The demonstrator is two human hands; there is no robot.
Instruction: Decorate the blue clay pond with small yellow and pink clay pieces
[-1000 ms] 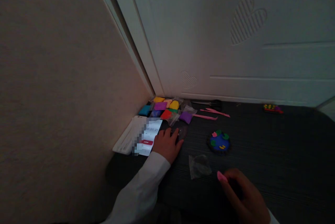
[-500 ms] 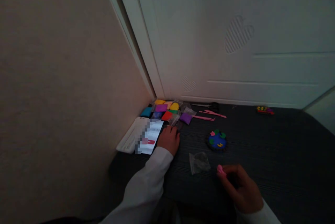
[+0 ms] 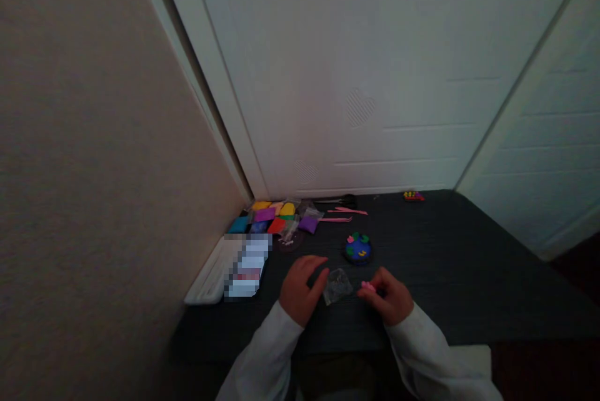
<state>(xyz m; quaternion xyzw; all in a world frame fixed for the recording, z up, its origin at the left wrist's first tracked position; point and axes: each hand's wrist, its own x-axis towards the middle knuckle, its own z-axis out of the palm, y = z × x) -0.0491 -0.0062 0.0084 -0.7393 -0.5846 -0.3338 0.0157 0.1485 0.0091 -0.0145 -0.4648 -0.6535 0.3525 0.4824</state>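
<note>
My right hand (image 3: 392,300) pinches a small lump of pink clay (image 3: 368,287) between thumb and fingers, low over the dark table. Left of it lies a clear plastic bag (image 3: 337,287), crumpled and flat. My left hand (image 3: 298,292) is beside that bag, its thumb and fingers apart with nothing visible between them. Just beyond the hands sits a round clay piece (image 3: 358,250) with a blue middle and a dark rim, dotted with green, pink and yellow bits.
A phone (image 3: 248,267) with a lit screen lies on the left beside a white packet (image 3: 210,276). Behind it are bags of coloured clay (image 3: 264,215), a clear round dish (image 3: 288,240), pink tools (image 3: 347,210) and dark-handled scissors (image 3: 347,200). A small colourful piece (image 3: 413,196) rests near the back wall.
My left hand has come away from the phone and dish area, toward the plastic bag. My right hand keeps the pink clay and is closer to the left. The camera view has shifted.
</note>
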